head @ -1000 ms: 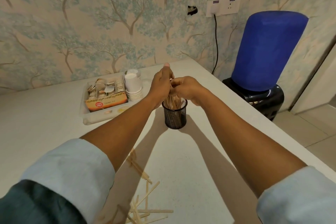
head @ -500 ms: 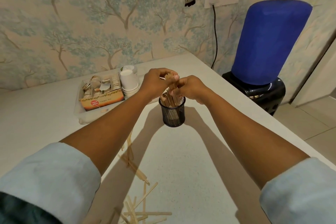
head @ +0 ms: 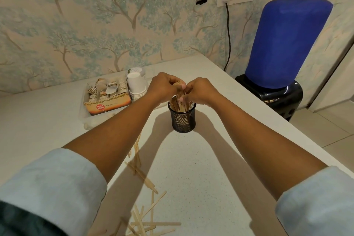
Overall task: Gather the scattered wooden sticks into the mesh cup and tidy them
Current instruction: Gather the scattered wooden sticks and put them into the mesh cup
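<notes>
Sticks (head: 180,99) stand bunched in the cup (head: 183,119) at frame centre, and your left hand (head: 164,87) and right hand (head: 199,90) both pinch their tops with curled fingers. You seem to be squaring the bundle; next, let go and collect the loose sticks (head: 142,174) at lower centre.

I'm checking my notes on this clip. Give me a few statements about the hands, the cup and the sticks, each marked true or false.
1. Both hands, left hand and right hand, hold the sticks standing in the mesh cup. True.
2. The mesh cup lies on its side. False: it stands upright on the counter.
3. Loose sticks lie on the counter near the person. True.
4. The paper cups are right of the mesh cup. False: they sit to its left, by the tea box.
</notes>
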Demonstrator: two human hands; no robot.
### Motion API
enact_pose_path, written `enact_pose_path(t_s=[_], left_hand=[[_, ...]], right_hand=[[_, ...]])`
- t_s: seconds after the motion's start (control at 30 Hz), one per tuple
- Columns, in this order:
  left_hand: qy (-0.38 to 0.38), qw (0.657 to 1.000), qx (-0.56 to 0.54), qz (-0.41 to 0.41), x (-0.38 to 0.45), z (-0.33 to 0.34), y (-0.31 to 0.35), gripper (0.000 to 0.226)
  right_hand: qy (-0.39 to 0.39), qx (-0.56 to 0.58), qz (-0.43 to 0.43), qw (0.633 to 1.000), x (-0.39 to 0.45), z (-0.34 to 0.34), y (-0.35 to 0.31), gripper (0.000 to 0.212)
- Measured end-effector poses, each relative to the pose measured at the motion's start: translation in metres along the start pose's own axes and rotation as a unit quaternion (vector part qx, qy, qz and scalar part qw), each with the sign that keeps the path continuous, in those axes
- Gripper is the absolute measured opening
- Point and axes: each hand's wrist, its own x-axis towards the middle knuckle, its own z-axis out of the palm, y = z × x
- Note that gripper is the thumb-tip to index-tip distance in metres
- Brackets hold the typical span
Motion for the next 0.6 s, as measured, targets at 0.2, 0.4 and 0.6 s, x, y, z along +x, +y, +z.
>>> enact_pose_path(t_s=[0.2, 0.4, 0.6], left_hand=[[0.005, 1.000, 0.003, -0.023, -0.004, 0.009, -0.006, 0.019], [0.028, 0.997, 0.048, -0.050, -0.005, 0.014, -0.008, 0.036], [0.083, 0.993, 0.081, -0.018, -0.006, 0.012, -0.009, 0.033]], right_hand=[[0.015, -0.056, 0.007, 0.998, -0.002, -0.001, 0.000, 0.038], [0.043, -0.098, -0.012, 0.994, -0.005, 0.000, -0.001, 0.030], [0.039, -0.092, -0.009, 0.995, -0.007, 0.001, -0.005, 0.036]])
